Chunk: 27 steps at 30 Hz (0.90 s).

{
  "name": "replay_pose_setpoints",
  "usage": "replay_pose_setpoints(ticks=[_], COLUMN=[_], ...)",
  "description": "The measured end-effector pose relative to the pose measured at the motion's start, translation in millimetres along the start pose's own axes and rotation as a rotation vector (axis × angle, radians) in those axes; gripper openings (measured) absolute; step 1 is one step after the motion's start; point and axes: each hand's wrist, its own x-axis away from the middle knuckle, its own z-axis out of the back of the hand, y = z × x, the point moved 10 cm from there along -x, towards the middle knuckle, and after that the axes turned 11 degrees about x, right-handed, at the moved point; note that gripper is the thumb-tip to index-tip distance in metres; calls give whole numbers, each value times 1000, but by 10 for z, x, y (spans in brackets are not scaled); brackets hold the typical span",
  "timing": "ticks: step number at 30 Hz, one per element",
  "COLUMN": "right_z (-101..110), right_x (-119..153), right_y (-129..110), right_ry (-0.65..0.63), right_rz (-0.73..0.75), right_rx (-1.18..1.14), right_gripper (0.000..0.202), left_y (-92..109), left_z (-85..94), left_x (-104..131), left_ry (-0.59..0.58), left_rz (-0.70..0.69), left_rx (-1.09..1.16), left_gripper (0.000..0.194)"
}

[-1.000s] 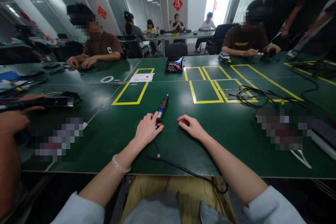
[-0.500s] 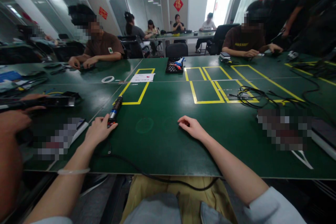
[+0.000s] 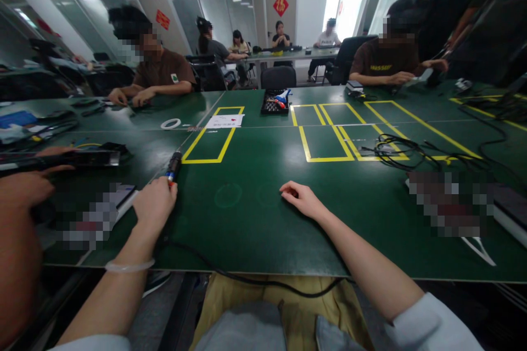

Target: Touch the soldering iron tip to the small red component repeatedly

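Note:
On the left of the table, my left hand (image 3: pixel 155 201) is closed around a black, tube-shaped tool (image 3: pixel 173 167) with a blue band and a bit of orange-red. Its dark far end sticks out beyond my fingers, beside the corner of a yellow tape rectangle; my hand hides the rest. A black cable (image 3: pixel 214 269) runs from near that wrist to the table's front edge and over my lap. My right hand (image 3: pixel 302 197) rests on the green tabletop (image 3: pixel 255 230), its fingers loosely curled, with nothing visible in them.
Yellow tape (image 3: pixel 325 159) marks rectangles on the table. A white paper (image 3: pixel 225 121), a tape roll (image 3: pixel 170 124) and a black tray (image 3: pixel 274 107) lie farther back. Coiled black cables (image 3: pixel 395 148) lie to the right. Another person's hand (image 3: pixel 24 192) reaches in at left; people sit across the table.
My left hand has rolled over and wrapped farther round the tool. The tool has shifted slightly left, with more of it covered. My right hand has stayed put.

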Motion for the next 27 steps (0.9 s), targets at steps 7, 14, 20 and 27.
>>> replay_pose_setpoints(ticks=[7,14,20,27], right_z=[-11,-99,-92,7], right_x=[-11,-10,-30,-35], right_y=[10,-11,24,65], right_ry=[4,-66,-29,61], right_rz=[7,32,4,1], right_rx=[-22,-177,-221,-138], right_gripper=[19,33,25,23], left_y=[1488,2691,2817,2732], left_z=[-259,-641,-844,-909], left_x=[236,803,865,881], left_ry=[-398,-955,-1004,-1029], left_rz=[-303,-461,-382,-245], left_rx=[842,1363,1476,1531], left_gripper=[39,54,48,37])
